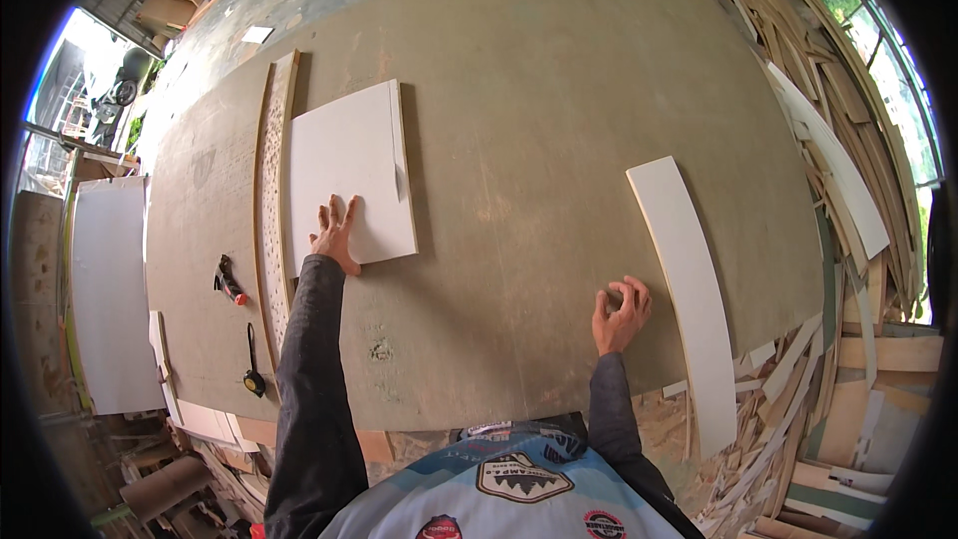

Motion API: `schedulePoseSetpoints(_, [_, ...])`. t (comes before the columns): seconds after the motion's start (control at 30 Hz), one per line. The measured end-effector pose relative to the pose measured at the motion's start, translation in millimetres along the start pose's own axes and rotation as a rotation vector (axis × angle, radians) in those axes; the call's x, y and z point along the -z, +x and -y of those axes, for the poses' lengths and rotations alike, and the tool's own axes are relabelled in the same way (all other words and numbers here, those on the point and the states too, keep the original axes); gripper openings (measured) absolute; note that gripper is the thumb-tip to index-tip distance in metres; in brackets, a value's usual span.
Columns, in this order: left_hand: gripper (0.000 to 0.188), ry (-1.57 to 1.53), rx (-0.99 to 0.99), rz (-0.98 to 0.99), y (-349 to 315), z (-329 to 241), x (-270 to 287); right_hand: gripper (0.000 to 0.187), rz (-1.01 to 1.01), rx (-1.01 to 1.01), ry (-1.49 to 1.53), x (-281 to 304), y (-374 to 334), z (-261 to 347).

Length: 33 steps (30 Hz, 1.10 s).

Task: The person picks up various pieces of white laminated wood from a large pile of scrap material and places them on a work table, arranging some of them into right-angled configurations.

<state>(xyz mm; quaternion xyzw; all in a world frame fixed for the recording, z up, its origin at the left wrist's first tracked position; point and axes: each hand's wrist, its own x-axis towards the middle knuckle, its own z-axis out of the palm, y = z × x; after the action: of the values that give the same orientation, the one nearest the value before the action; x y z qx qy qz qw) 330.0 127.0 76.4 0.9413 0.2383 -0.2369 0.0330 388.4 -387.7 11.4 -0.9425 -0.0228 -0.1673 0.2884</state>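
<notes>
My left hand (336,238) lies with fingers spread on the near edge of a white board (349,155). A thin dark line runs down the board close to its right edge. Along the board's left side stands a long wooden strip (272,140) with a speckled face. My right hand (622,313) hovers above or rests on the brown worktable (509,269); I cannot tell which. Its fingers are loosely curled, apart from the thumb, with nothing seen between them. To its right, a long white strip (689,269) reaches past the table's near edge.
Left of the wooden strip lie a utility knife (229,280) with a red end and a black tape measure (254,381). Offcut boards (848,130) pile up along the right side. A large white panel (112,289) stands at the left. Scrap strips (788,364) lie near the right corner.
</notes>
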Motion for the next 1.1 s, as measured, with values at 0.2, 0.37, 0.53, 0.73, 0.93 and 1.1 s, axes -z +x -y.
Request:
schedulePoseSetpoints(0.2, [0.145, -0.031, -0.005, -0.009, 8.7, -0.3, 4.9, 0.023, 0.008, -0.014, 0.037, 2.1, 2.5, 3.9])
schedulePoseSetpoints(0.37, [0.145, -0.029, -0.002, -0.023, 18.1, 5.0, 5.7, 0.022, 0.004, -0.006, 0.014, 0.4, 0.9, 3.9])
schedulePoseSetpoints(0.53, [0.144, -0.034, -0.007, -0.034, 27.3, 7.0, 7.4, 0.021, 0.016, -0.012, 0.010, 0.4, 2.6, 5.7])
schedulePoseSetpoints(0.73, [0.144, -0.030, -0.003, -0.039, 38.2, 7.4, 14.2, 0.023, 0.019, 0.006, 0.012, -1.1, 2.6, 6.7])
schedulePoseSetpoints(0.93, [0.143, -0.020, 0.008, -0.027, 51.8, 8.6, 21.4, 0.023, 0.018, 0.011, -0.015, -1.9, 3.8, 7.2])
schedulePoseSetpoints(1.1, [0.142, -0.023, -0.001, -0.029, 60.2, 9.3, 24.9, 0.023, 0.014, 0.003, -0.009, -3.4, 3.0, 6.3])
